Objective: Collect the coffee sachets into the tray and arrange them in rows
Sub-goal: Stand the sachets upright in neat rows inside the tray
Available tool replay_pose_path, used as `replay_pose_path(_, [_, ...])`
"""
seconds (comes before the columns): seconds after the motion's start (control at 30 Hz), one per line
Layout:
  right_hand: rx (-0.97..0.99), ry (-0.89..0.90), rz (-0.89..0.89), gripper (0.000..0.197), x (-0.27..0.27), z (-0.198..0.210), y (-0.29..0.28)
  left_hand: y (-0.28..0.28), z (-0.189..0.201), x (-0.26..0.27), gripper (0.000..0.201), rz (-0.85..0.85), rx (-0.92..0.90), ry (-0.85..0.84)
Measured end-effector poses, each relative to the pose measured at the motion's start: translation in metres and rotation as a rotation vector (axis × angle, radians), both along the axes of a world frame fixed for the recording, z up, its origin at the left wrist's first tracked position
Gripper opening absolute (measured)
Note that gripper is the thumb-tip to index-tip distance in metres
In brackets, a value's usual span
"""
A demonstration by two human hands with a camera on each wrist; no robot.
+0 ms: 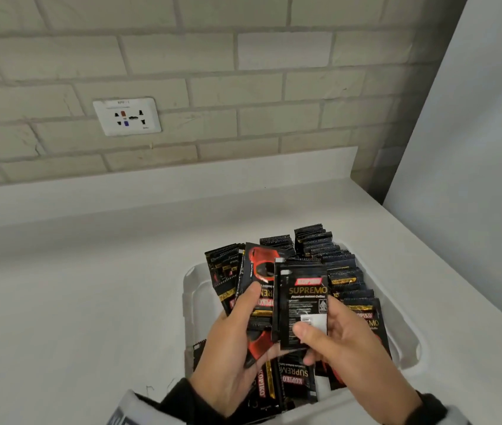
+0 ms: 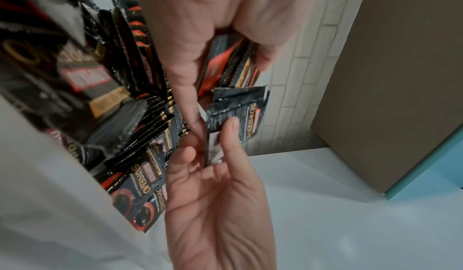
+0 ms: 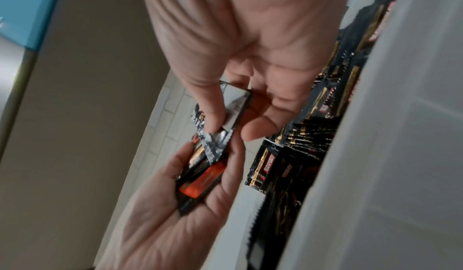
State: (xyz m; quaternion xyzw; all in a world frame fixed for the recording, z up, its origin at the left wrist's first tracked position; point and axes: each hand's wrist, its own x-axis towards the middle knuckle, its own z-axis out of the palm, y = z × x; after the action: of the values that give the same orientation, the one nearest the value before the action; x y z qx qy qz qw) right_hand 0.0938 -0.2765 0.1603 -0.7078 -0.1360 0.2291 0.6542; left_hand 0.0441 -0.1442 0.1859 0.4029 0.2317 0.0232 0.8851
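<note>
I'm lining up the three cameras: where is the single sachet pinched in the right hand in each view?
Head: sachet at lower centre, upright, back side showing, above the tray.
Left wrist: sachet at centre, under the right hand's thumb.
Right wrist: sachet at centre, blurred, between thumb and fingers.
Shared landmark: the left hand's stack of sachets beside it.

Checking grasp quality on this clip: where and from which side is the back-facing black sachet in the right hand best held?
Grip the black foil sachet at its lower edge, from below. It stands upright over the white plastic tray, and the right hand already pinches it there, thumb on the printed back, leaving the top free to slot into a row.
</note>
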Motion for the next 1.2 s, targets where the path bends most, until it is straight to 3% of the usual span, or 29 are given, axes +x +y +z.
replay_pose_path(0.13, [0.151, 0.170, -0.065, 0.019, 0.006, -0.004, -0.002, 0.000, 0.001, 0.002, 0.016, 0.108, -0.016, 0.035])
replay_pose_path(0.27, [0.243, 0.181, -0.073, 0.054, 0.008, -0.005, -0.002, 0.000, 0.001, 0.004, 0.013, 0.153, 0.035, 0.013])
replay_pose_path(0.33, [0.236, 0.129, -0.146, 0.028, 0.009, 0.002, -0.004, -0.001, -0.001, 0.006, 0.016, 0.165, 0.117, -0.038])
replay_pose_path(0.37, [0.187, 0.052, -0.197, 0.014, 0.009, 0.006, -0.004, -0.002, -0.002, 0.006, 0.019, 0.170, 0.166, -0.057])
replay_pose_path(0.47, [-0.036, -0.353, -0.265, 0.028, 0.010, 0.019, -0.005, -0.007, -0.004, 0.008, 0.021, 0.159, 0.245, -0.064])
replay_pose_path(0.6, [-0.423, -0.788, -0.027, 0.031, -0.005, 0.037, 0.008, -0.016, -0.001, 0.009, 0.018, 0.092, 0.208, -0.074])
replay_pose_path(0.67, [-0.537, -0.880, 0.067, 0.033, -0.012, 0.040, 0.015, -0.019, 0.001, 0.008, 0.015, 0.079, 0.197, -0.118])
replay_pose_path(0.8, [-0.465, -0.759, 0.150, 0.041, -0.017, 0.042, 0.020, -0.009, 0.002, 0.004, 0.015, 0.101, 0.193, -0.155])
replay_pose_path(0.9, [-0.323, -0.573, 0.187, 0.039, -0.013, 0.043, 0.013, -0.001, 0.001, 0.001, 0.017, 0.064, 0.168, -0.149])
replay_pose_path(1.07, [-0.087, -0.393, -0.125, 0.026, 0.008, 0.038, -0.004, 0.006, 0.001, 0.001, 0.024, 0.027, 0.200, -0.154])
replay_pose_path(1.2, [-0.134, -0.325, -0.068, 0.045, 0.018, 0.034, -0.002, 0.002, 0.000, 0.001, 0.033, -0.068, 0.224, -0.147])
